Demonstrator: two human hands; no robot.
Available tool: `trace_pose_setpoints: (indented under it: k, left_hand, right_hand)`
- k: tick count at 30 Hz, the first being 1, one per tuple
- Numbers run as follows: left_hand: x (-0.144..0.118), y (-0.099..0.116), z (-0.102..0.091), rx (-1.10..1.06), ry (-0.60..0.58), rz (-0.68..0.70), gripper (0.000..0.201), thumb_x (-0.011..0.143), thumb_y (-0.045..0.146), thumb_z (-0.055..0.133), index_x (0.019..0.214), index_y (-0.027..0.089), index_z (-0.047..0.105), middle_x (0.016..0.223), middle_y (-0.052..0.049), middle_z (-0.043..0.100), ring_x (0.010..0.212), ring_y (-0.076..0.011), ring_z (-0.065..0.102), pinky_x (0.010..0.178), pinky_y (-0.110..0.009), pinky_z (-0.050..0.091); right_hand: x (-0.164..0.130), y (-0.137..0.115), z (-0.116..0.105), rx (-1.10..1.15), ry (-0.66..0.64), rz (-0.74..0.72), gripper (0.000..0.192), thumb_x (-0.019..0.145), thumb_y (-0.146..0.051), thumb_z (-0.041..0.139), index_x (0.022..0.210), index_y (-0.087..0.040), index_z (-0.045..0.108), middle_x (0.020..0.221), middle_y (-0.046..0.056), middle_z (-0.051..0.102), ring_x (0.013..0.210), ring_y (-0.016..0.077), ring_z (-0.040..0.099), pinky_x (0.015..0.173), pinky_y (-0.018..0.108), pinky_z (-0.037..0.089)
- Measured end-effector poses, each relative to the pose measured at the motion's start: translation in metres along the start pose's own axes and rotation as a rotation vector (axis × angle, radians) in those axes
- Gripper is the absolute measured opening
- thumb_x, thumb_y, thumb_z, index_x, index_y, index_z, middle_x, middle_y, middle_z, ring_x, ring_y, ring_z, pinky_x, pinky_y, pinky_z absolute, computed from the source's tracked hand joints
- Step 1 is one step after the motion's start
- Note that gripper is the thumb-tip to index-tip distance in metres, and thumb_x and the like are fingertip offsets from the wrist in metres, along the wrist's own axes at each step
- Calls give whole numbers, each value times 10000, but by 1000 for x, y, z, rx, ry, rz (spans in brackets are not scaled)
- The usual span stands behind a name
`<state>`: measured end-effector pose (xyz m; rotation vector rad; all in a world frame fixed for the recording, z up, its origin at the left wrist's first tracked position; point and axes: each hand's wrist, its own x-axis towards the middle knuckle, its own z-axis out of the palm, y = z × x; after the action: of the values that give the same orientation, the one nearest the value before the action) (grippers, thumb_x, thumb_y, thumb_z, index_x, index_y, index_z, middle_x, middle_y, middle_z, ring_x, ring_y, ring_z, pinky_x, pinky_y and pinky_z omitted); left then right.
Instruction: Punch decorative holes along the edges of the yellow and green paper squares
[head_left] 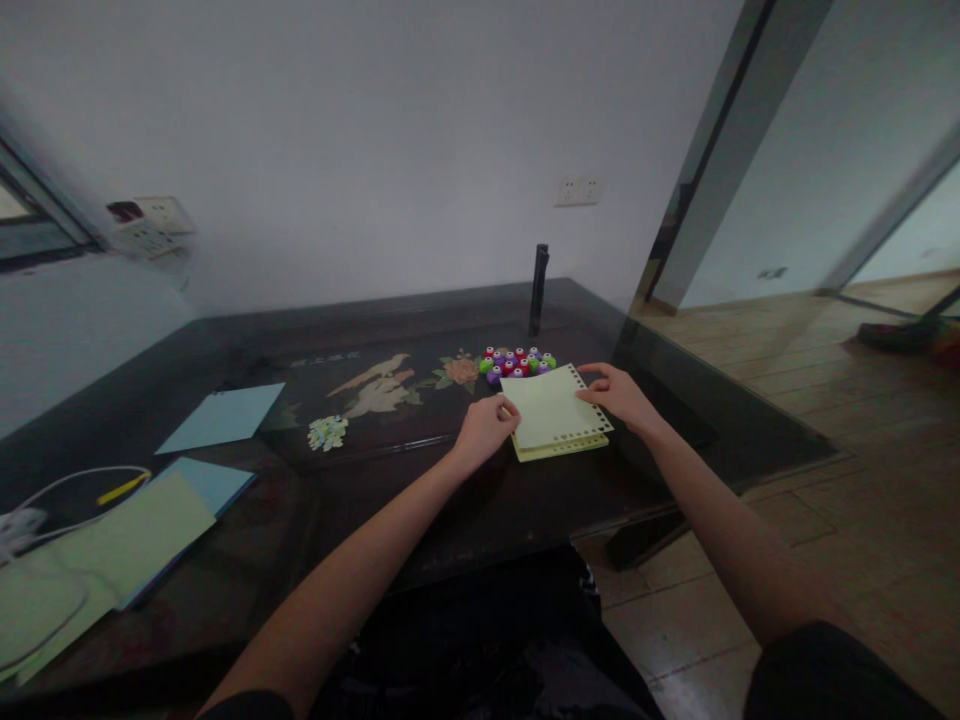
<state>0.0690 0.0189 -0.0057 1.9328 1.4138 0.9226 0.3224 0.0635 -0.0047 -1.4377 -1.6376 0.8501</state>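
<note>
- The left hand [484, 430] gripped the left edge of the pale yellow sheet [553, 408], its fingers curled shut on the paper
- The right hand [619, 395] held the sheet's right edge, fingers pinched on it
- The sheet, its border punched with small holes, lay on a thin stack of yellow paper [562, 447] on the dark bench [465, 500]
- Just behind it sat a cluster of coloured punches [517, 362]
- Blue paper [223, 416] and green sheets [112, 545] lay well apart to the left
</note>
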Motion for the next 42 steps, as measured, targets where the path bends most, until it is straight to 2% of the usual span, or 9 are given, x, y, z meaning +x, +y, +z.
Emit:
trace_pose_setpoints:
  k: [7,12,18,23,28,32,35,38,42]
  left_hand:
    - [-2,-10,12,147,-70,25,136,734,207,573,780,158,692,682,-41,687,632,-149,613,643,-247,450]
    - [-3,-12,13,187,-87,36,152,754,210,557,793,164,697,705,-49,694,661,-161,622,657,-252,455]
    - [-6,-9,13,249,-92,79,153,768,178,537,811,177,684,715,-47,686,673,-165,618,700,-263,457]
    - [-11,-1,13,352,-116,80,181,788,181,528,912,197,658,728,-53,668,701,-185,612,719,-285,453]
    - [-15,1,13,453,-117,78,200,826,226,490,968,217,630,815,-83,667,774,-224,616,703,-307,450]
    - [-18,2,12,494,-84,163,194,843,221,466,970,213,612,931,-78,643,853,-221,601,726,-305,449]
    - [-24,7,12,528,-66,272,184,853,260,481,978,206,606,960,-77,602,905,-220,570,781,-324,442]
    - [-30,11,17,540,-93,390,235,814,322,574,1020,211,598,1030,-76,572,985,-233,531,850,-354,420]
    - [-33,11,24,512,-110,472,302,799,324,609,1075,206,582,1159,-75,549,1073,-237,494,917,-369,388]
  right_hand:
    - [1,15,9,-178,-50,-20,413,678,-188,663,1080,-158,573,574,-37,605,531,133,575,522,232,426]
    - [2,17,12,-248,-26,-22,413,663,-171,664,1067,-166,578,572,-42,604,540,134,578,535,233,428]
    - [2,19,15,-312,-10,-38,406,668,-170,663,1065,-173,580,594,-40,607,542,125,570,542,229,419]
    - [2,20,16,-410,10,-57,400,675,-192,667,1067,-179,588,645,-30,604,578,128,563,549,229,404]
    - [1,18,17,-531,24,-131,297,675,-196,670,970,-171,643,713,0,592,632,137,544,615,248,413]
    - [0,18,15,-551,86,-182,315,667,-194,685,980,-166,657,858,42,588,670,136,535,681,263,439]
    - [5,14,14,-525,108,-200,259,706,-187,650,964,-172,661,912,62,604,732,152,565,721,275,453]
    - [16,5,20,-526,47,-296,191,747,-169,607,925,-163,675,944,83,646,824,181,593,787,294,450]
    - [36,-11,41,-604,-78,-395,162,776,-155,582,881,-172,703,948,84,686,914,213,602,863,311,423]
